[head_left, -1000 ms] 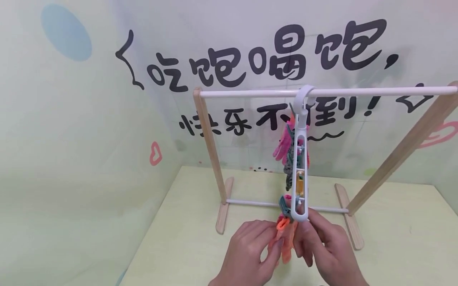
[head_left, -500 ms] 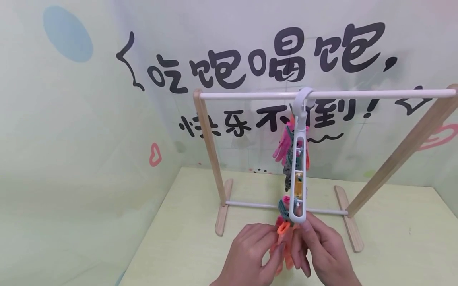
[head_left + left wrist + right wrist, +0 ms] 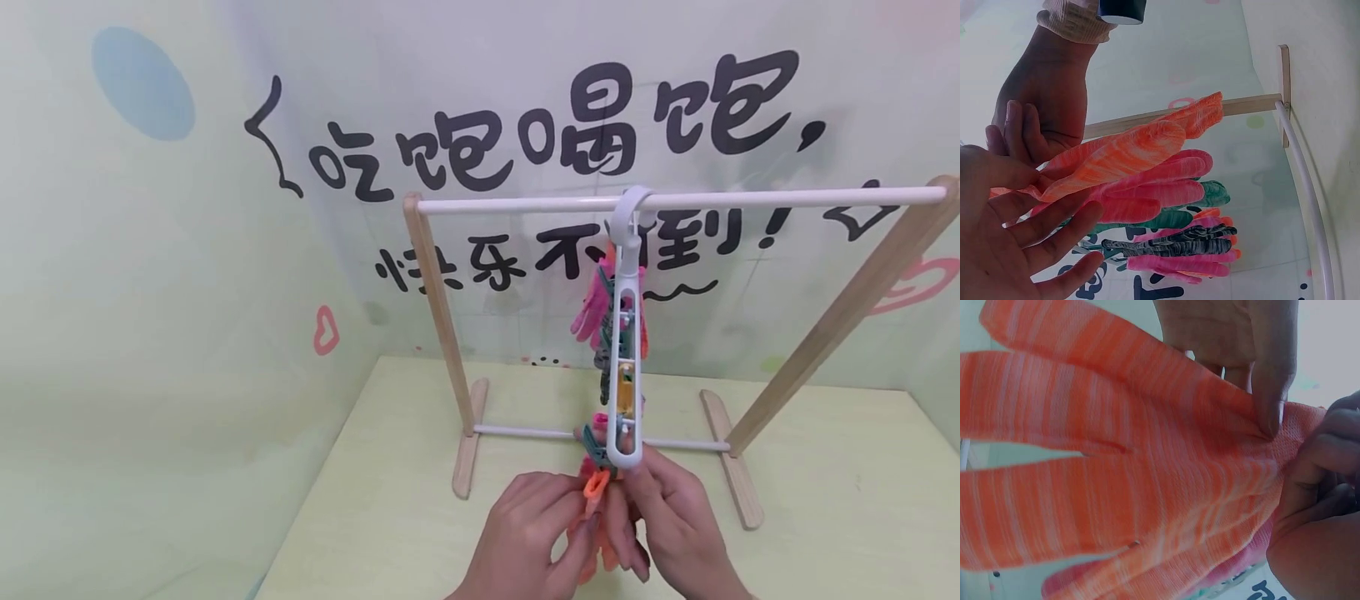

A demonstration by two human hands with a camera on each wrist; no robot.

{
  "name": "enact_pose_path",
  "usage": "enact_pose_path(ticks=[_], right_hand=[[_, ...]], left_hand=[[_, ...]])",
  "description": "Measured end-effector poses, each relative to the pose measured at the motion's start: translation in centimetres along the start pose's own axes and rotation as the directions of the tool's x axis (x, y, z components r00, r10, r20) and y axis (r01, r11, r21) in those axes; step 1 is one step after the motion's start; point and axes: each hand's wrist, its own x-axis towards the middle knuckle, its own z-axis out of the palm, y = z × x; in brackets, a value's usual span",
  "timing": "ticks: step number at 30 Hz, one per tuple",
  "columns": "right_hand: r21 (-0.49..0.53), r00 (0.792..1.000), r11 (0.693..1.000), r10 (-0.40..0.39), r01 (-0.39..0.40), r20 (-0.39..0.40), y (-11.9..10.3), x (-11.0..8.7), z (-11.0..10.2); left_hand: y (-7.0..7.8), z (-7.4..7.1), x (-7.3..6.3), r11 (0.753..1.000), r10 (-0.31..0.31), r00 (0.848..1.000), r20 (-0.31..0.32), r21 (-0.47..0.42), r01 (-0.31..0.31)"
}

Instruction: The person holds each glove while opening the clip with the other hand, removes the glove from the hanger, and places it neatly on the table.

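- Head: orange glove [image 3: 592, 502] between your left hand [image 3: 525, 533] and right hand [image 3: 678, 521], below the near end of the white hanger [image 3: 628, 279]. Cuff sits close under a green peg [image 3: 596, 450]. Can't make out whether any peg has bitten; if none has, letting go early would likely drop the glove to the tabletop [image 3: 360, 517].
- Head: hanger hooked over the rail [image 3: 510, 205]. Tugging its near end sideways could swing it or slide it along; an upward shove could unhook it.
- Head: your right thumb is by the hanger's near end, other fingers partly hidden. What that grip holds, if anything, I can't tell. Pressing a peg blind there risks loosening the wrong one.
- Left wrist: your left grip is narrow, thumb and forefinger pinching the orange cuff, other fingers spread. Small pinch on soft knit; it could slip, or skew the cuff.
- Left wrist: pink glove [image 3: 1154, 187] just beside the orange one, green glove [image 3: 1215, 194] and black glove [image 3: 1185, 244] farther along. Crowded; a careless move could drag a neighbour loose.
- Right wrist: orange glove spread broad, cuff creased under your left thumb. Bunched knit might give a peg an uneven bite. Your right fingers curl near the cuff, contact hidden.
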Motion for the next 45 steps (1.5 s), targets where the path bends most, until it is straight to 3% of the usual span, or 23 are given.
enact_pose_path(ticks=[6, 11, 14, 17, 21, 23, 29, 32, 35, 39, 45], right_hand=[[0.107, 0.999, 0.993, 0.051, -0.050, -0.007, -0.1, 0.0, -0.3], [0.270, 0.998, 0.960, 0.064, -0.069, 0.027, 0.0, 0.2, -0.7], [0.318, 0.997, 0.945, 0.069, -0.074, 0.029, -0.1, 0.2, -0.8], [0.354, 0.990, 0.925, 0.139, -0.137, 0.019, -0.6, 0.1, -0.9], [0.405, 0.992, 0.906, 0.115, -0.123, 0.044, -0.5, 0.1, -1.0], [0.441, 0.996, 0.894, 0.060, -0.080, 0.061, -0.2, 0.1, -1.0], [0.447, 0.996, 0.890, 0.076, -0.087, 0.043, -0.3, 0.0, -1.1], [0.482, 0.996, 0.872, 0.081, -0.087, 0.033, -0.4, -0.2, -1.2], [0.512, 0.999, 0.858, 0.032, -0.049, 0.041, -0.4, -0.2, -1.3], [0.507, 0.998, 0.862, -0.025, -0.009, 0.059, -0.2, 0.0, -1.3], [0.503, 0.998, 0.862, 0.054, -0.065, 0.036, -0.3, 0.1, -1.3]], left_hand=[[0.4, -0.2, 0.1, 0.997, -0.061, 0.997, 0.051, -0.035, 0.062], [0.5, -0.4, 0.2, 0.996, -0.076, 0.995, 0.063, -0.038, 0.079], [0.4, -0.7, 0.2, 0.994, -0.092, 0.993, 0.070, -0.054, 0.096], [0.4, -0.8, 0.1, 0.993, -0.094, 0.993, 0.066, -0.062, 0.099], [0.2, -0.8, 0.0, 0.997, -0.065, 0.997, 0.033, -0.051, 0.066], [0.1, -0.8, 0.0, 0.998, -0.050, 0.999, 0.021, -0.045, 0.051], [0.0, -1.1, 0.2, 0.997, -0.060, 0.998, 0.027, -0.045, 0.061], [0.1, -1.1, 0.2, 0.993, -0.100, 0.993, 0.058, -0.050, 0.103], [0.0, -1.0, 0.2, 0.992, -0.116, 0.990, 0.074, -0.039, 0.120], [-0.4, -0.9, 0.1, 0.998, -0.066, 0.997, 0.025, -0.008, 0.066], [-1.1, -1.2, 0.2, 0.999, -0.026, 0.999, -0.032, 0.029, 0.027]])
